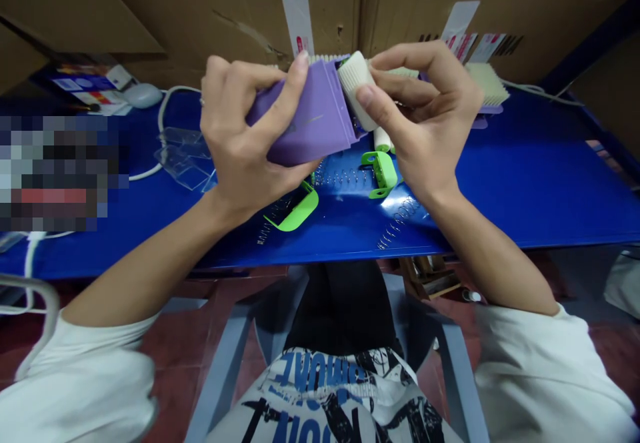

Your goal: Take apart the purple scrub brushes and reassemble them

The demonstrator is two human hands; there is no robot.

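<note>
My left hand (245, 116) is wrapped round a purple plastic housing (313, 119), which is tilted above the blue table. At the housing's right end sits a ribbed cream-white piece (357, 86), pinched between the thumb and fingers of my right hand (425, 109). It touches the housing's open end; whether it is seated inside cannot be made out. Below the hands lie a green plastic bracket (384, 173), a green-rimmed part (300, 209) and thin metal coil springs (397, 223). A white cylinder (383, 139) with a green end is partly hidden behind my right hand.
Cream bristled pieces with purple bases (487, 86) stand at the back right. Clear plastic pieces (187, 159), a white cable (163, 116) and a computer mouse (143, 95) lie at left. Cardboard boxes (200, 3) line the back of the blue table (540, 183).
</note>
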